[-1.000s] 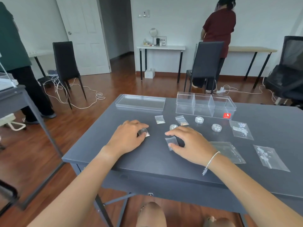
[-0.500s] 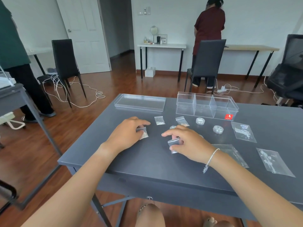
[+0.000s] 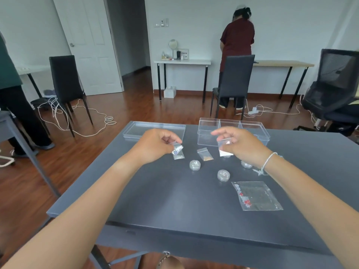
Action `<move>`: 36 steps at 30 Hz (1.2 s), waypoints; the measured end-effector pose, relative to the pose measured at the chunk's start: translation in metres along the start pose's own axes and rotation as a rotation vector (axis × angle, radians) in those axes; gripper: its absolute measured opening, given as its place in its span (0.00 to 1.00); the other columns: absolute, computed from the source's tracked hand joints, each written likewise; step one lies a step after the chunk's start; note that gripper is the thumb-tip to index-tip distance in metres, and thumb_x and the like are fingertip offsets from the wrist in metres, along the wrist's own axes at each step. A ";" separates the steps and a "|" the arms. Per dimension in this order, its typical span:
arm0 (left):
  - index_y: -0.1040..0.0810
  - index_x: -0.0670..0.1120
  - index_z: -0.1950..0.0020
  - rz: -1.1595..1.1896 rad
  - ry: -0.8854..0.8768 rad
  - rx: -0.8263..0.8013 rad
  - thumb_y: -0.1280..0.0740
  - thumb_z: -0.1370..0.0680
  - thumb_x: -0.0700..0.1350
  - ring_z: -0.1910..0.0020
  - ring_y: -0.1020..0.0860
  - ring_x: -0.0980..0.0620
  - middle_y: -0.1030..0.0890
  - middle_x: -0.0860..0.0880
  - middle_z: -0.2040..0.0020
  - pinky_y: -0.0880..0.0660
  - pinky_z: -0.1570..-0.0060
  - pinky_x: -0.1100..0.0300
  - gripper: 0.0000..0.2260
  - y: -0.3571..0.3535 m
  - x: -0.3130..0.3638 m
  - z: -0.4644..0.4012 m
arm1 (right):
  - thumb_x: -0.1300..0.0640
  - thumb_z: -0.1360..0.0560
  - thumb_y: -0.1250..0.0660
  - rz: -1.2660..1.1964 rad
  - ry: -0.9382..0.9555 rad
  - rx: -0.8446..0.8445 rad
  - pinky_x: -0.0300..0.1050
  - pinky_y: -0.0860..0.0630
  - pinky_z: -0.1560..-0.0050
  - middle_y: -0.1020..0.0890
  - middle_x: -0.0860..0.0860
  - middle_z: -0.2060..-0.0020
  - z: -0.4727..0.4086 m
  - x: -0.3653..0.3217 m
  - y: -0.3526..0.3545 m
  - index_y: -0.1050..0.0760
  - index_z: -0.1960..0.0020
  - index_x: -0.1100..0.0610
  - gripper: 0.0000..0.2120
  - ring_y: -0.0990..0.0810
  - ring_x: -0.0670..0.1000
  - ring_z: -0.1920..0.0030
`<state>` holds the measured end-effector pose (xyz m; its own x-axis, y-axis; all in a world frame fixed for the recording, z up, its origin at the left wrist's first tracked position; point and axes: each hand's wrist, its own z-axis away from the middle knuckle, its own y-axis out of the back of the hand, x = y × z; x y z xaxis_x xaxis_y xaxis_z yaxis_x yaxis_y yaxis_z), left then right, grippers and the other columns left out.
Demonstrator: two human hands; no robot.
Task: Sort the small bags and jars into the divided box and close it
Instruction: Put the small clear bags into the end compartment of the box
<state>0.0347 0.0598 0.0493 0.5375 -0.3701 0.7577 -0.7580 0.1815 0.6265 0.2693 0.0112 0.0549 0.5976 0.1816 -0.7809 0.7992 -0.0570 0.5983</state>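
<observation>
Each hand pinches 1 light, limp small bag by its top edge: left hand [image 3: 155,146] holds the glitter bag [image 3: 177,150], right hand [image 3: 240,144] the white-powder bag [image 3: 224,146].

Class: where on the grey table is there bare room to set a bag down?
Free: the near strip of the table, between its front edge and the small jars, left of the large bag. Crowded: the jars and bags before the divided box.

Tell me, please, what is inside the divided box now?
The divided box looks empty in its left and middle compartments; no bag or jar shows there. The right hand and its small bag cover part of the front, so that part stays unknown.
</observation>
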 end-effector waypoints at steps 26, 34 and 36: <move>0.22 0.49 0.64 -0.099 -0.032 -0.198 0.34 0.27 0.35 0.68 0.21 0.57 0.21 0.53 0.65 0.23 0.67 0.71 0.10 -0.041 0.033 -0.147 | 0.62 0.29 0.33 -0.141 -0.125 0.289 0.35 0.26 0.62 0.20 0.49 0.59 -0.078 0.025 0.042 0.23 0.53 0.53 0.07 0.22 0.47 0.60; 0.24 0.48 0.55 -0.228 -0.046 -0.301 0.31 0.29 0.37 0.72 0.22 0.61 0.21 0.51 0.64 0.27 0.72 0.70 0.07 -0.047 0.032 -0.160 | 0.63 0.30 0.32 -0.194 -0.164 0.279 0.29 0.25 0.70 0.19 0.54 0.57 -0.089 0.028 0.044 0.23 0.52 0.55 0.08 0.21 0.49 0.65; 0.24 0.50 0.58 -0.260 -0.072 -0.298 0.29 0.30 0.39 0.68 0.23 0.60 0.22 0.53 0.65 0.29 0.66 0.66 0.08 -0.049 0.032 -0.161 | 0.64 0.30 0.31 -0.197 -0.165 0.278 0.30 0.24 0.70 0.19 0.54 0.57 -0.090 0.030 0.043 0.23 0.53 0.55 0.08 0.22 0.48 0.67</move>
<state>0.1488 0.1855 0.0726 0.6622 -0.4992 0.5588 -0.4539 0.3262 0.8292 0.3157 0.1028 0.0734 0.4152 0.0566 -0.9080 0.8732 -0.3047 0.3803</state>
